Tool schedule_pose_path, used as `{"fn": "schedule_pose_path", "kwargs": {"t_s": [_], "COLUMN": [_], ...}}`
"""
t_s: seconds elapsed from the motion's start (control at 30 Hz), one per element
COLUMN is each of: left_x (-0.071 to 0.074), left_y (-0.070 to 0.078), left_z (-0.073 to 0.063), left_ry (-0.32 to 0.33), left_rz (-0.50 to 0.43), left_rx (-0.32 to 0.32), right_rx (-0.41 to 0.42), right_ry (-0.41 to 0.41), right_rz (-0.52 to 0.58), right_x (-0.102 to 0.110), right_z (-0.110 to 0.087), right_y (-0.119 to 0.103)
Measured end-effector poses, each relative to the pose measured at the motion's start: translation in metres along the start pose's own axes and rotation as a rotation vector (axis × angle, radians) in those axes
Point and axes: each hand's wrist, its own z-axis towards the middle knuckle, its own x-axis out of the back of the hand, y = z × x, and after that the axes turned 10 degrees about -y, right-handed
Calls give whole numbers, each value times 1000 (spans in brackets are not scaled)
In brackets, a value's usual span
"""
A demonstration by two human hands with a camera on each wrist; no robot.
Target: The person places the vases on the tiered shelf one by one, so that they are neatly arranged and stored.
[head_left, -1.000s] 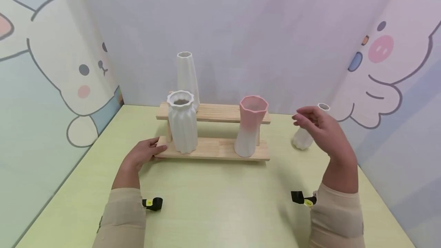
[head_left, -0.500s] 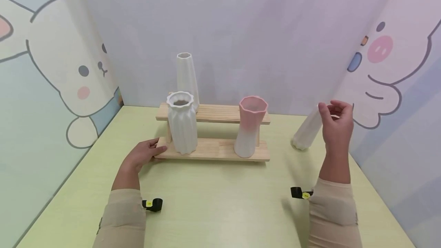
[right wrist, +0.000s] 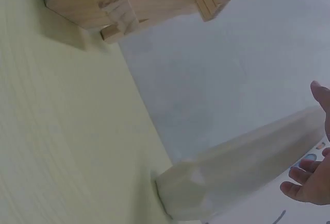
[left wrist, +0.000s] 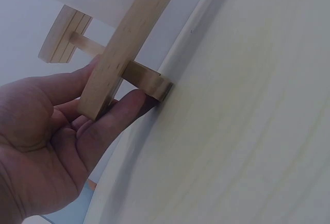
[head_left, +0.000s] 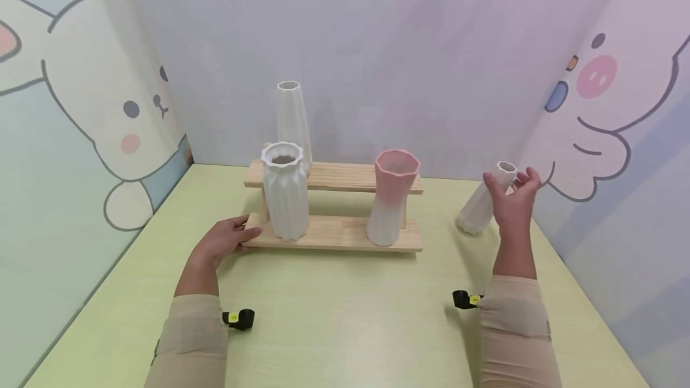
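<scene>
My left hand (head_left: 225, 241) grips the left end of the lower board of a two-tier wooden stand (head_left: 331, 232). In the left wrist view its thumb lies over the board (left wrist: 116, 59) and its fingers curl beneath. At the right, my right hand (head_left: 514, 199) is at the neck of a slim white vase (head_left: 477, 211) standing on the table. Thumb and fingers are spread on either side of the vase (right wrist: 232, 162) in the right wrist view. A white ribbed vase (head_left: 287, 202) and a pink-and-white vase (head_left: 387, 208) stand on the lower board.
A tall white vase (head_left: 293, 121) stands at the left of the upper board (head_left: 342, 176). The pale yellow table (head_left: 345, 316) reaches back to a plain wall (head_left: 372, 52). Side panels with a cartoon rabbit (head_left: 102, 94) and a pig (head_left: 620, 100) flank it.
My right hand has moved right, past the slim vase's top, then back left and down to its neck, turning as it went. My left hand has stayed on the stand.
</scene>
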Motion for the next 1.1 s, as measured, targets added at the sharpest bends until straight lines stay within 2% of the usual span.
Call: {"fn": "schedule_pose_path", "kwargs": {"t_s": [0.27, 0.43, 0.57, 0.87, 1.1], "left_x": [0, -1, -1, -1, -1], "left_y": [1, 1, 1, 0, 0], "left_z": [0, 1, 0, -2, -3], "left_ry": [-1, 3, 3, 6, 8], "left_rz": [-18, -28, -27, -32, -35], "left_rx": [0, -10, -11, -7, -2], "right_rx": [-98, -129, -121, -105, -105], "right_ry": [-94, -127, -160, -139, -114], "right_rz": [17, -56, -116, -171, -171], "right_x": [-4, -5, -5, -7, -6], "right_z": [6, 6, 7, 7, 0], "right_y": [18, 25, 30, 29, 13]}}
